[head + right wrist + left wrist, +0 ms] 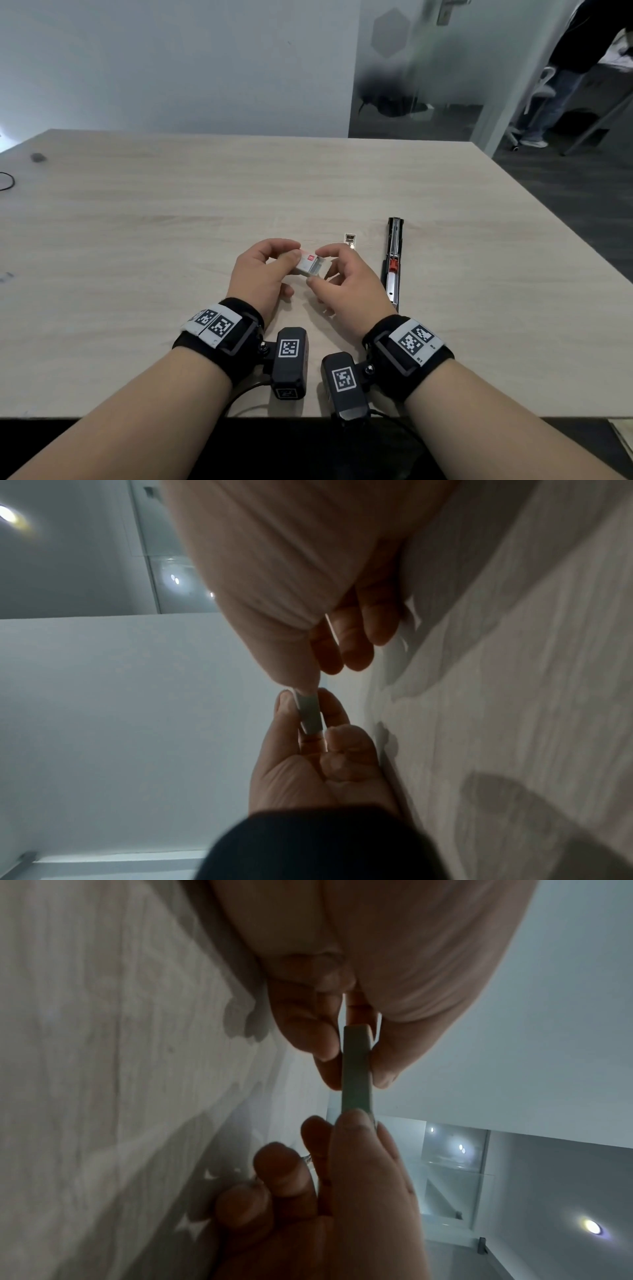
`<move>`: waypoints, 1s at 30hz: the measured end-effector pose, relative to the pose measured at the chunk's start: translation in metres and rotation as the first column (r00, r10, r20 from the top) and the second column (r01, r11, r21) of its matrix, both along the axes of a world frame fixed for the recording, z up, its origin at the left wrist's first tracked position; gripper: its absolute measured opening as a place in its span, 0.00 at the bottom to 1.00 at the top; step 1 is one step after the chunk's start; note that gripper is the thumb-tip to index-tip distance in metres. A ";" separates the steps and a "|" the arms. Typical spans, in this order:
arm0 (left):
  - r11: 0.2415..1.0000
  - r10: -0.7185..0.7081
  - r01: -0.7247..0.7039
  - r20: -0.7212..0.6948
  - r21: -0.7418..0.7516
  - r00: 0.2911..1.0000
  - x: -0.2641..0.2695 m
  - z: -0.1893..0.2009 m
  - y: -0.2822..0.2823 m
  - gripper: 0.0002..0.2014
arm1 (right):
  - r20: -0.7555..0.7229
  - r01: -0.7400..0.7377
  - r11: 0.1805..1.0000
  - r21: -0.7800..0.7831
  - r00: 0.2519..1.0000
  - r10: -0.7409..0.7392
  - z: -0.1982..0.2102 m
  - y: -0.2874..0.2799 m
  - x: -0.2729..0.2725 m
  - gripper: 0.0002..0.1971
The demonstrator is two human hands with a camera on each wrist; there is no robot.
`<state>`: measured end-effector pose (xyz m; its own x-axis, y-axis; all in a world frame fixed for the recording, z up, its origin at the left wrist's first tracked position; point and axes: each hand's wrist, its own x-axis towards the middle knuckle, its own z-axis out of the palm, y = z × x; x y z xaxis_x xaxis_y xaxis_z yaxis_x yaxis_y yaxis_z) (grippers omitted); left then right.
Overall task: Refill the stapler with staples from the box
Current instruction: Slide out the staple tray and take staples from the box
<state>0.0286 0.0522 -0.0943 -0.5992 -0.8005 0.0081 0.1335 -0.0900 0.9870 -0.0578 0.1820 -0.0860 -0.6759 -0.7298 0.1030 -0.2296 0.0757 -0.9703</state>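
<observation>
Small white cardboard staple box (307, 264) with red label held above pale wood-grain counter (171, 222), pinched by left hand (262, 274) fingers. Right hand (346, 279) fingers pinching its right end. Long black opened stapler (393, 260) lying flat just right.

A pale wooden table (171, 222) carries the opened stapler (394, 260) and a staple strip (350, 238).

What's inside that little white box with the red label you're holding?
The small white cardboard box with the red label is held by the left hand and right hand; its inner tray is slid partly out. Fingers hide the contents.
</observation>
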 end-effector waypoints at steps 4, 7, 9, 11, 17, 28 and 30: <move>1.000 0.030 -0.030 -0.019 0.007 0.999 0.001 0.000 0.000 0.03 | 0.034 0.003 1.000 -0.028 0.999 -0.002 0.002 0.003 0.001 0.13; 0.998 0.055 -0.055 -0.024 -0.005 0.998 0.001 0.000 0.000 0.03 | 0.022 0.005 1.000 -0.030 1.000 -0.004 0.004 0.005 0.003 0.12; 0.998 0.066 -0.066 -0.026 -0.015 0.997 0.001 0.000 0.000 0.03 | 0.030 0.007 0.999 -0.039 1.000 -0.005 0.006 0.005 0.003 0.11; 0.997 0.072 -0.073 -0.030 -0.014 0.997 0.000 -0.001 0.000 0.04 | 0.039 0.007 0.999 -0.045 0.999 -0.006 0.006 0.005 0.003 0.11; 0.996 0.094 -0.094 -0.041 -0.008 0.995 0.000 -0.002 -0.001 0.05 | -0.025 0.053 0.998 -0.035 0.998 -0.054 0.003 0.003 0.003 0.05; 0.998 0.064 -0.063 -0.051 0.006 0.997 0.002 0.002 0.002 0.03 | -0.025 0.147 0.988 0.055 0.989 -0.146 -0.001 -0.001 -0.003 0.12; 0.999 0.051 -0.050 -0.059 0.011 0.997 0.002 0.003 0.002 0.03 | -0.023 0.156 0.985 0.078 0.988 -0.154 0.000 -0.001 -0.003 0.15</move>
